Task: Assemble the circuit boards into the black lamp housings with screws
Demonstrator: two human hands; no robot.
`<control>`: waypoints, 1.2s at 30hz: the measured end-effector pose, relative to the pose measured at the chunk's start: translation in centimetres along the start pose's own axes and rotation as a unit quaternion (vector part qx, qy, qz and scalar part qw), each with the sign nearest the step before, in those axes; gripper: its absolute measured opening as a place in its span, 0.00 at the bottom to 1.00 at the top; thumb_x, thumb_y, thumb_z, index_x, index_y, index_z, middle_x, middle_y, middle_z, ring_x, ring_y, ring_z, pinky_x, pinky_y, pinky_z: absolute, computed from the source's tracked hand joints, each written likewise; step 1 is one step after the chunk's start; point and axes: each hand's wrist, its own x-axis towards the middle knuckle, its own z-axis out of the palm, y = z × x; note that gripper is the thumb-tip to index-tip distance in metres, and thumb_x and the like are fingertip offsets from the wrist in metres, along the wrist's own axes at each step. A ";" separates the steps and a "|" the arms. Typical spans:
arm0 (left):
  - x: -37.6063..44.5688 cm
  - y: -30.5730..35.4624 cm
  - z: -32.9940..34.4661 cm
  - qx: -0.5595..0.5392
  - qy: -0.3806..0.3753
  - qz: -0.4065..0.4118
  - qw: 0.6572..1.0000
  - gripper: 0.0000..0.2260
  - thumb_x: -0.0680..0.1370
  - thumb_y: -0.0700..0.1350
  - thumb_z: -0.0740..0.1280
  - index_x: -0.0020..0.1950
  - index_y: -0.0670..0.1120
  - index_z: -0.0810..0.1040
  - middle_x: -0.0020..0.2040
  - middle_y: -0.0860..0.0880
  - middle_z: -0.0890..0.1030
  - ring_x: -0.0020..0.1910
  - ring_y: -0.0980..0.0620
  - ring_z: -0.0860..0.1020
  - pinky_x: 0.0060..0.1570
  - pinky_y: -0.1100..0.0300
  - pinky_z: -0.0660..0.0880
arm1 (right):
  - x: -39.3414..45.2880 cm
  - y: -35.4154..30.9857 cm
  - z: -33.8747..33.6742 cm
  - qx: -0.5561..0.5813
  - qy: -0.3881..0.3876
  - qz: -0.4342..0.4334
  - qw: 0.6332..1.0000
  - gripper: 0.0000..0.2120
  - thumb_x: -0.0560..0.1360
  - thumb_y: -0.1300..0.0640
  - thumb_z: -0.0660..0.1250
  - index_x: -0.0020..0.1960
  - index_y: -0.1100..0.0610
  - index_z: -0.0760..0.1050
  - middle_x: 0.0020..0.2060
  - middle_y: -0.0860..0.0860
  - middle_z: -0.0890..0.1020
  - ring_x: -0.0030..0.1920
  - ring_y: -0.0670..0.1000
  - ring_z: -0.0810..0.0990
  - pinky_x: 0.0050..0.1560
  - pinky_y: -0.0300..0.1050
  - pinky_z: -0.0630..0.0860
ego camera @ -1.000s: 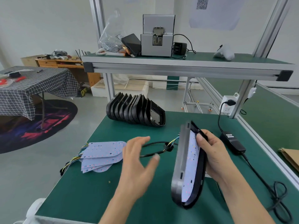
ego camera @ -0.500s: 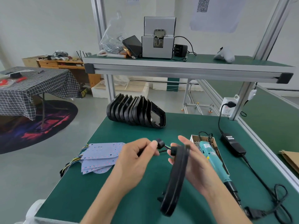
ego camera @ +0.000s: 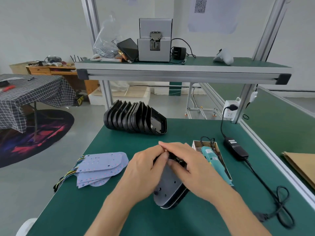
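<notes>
Both hands are gripping a black housing [ego camera: 170, 188] lying back-up on the green bench [ego camera: 119, 210]: left hand [ego camera: 144, 174] and right hand [ego camera: 190, 166] fingers are curling around its far end, beside the boards [ego camera: 100, 167].

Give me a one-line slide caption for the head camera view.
Both hands work at the top of a black housing lying on the green bench, beside spare boards.
</notes>
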 end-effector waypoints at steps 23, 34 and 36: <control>0.4 0.5 1.7 -0.122 0.019 -0.044 0.991 0.18 0.84 0.45 0.66 0.33 0.48 0.69 0.27 0.58 0.64 0.27 0.57 0.60 0.27 0.68 0.60 | -2.7 4.4 1.2 -0.166 0.160 0.024 0.973 0.11 0.75 0.44 0.66 0.53 0.42 0.84 0.60 0.34 0.82 0.67 0.47 0.78 0.71 0.68 0.64; 0.7 0.9 3.1 -0.140 0.018 -0.062 0.988 0.19 0.84 0.46 0.65 0.33 0.49 0.67 0.29 0.56 0.65 0.29 0.54 0.61 0.29 0.64 0.61 | -3.3 5.0 -0.5 -0.048 0.044 0.093 0.994 0.18 0.80 0.50 0.72 0.68 0.39 0.80 0.77 0.29 0.62 0.79 0.39 0.61 0.80 0.41 0.57; 0.8 1.1 3.1 -0.136 0.014 -0.049 0.989 0.18 0.84 0.46 0.64 0.34 0.48 0.67 0.28 0.57 0.65 0.29 0.55 0.61 0.29 0.65 0.61 | -3.3 4.8 -0.6 0.056 0.033 0.089 0.994 0.17 0.81 0.48 0.70 0.69 0.38 0.79 0.77 0.27 0.63 0.77 0.33 0.61 0.75 0.28 0.58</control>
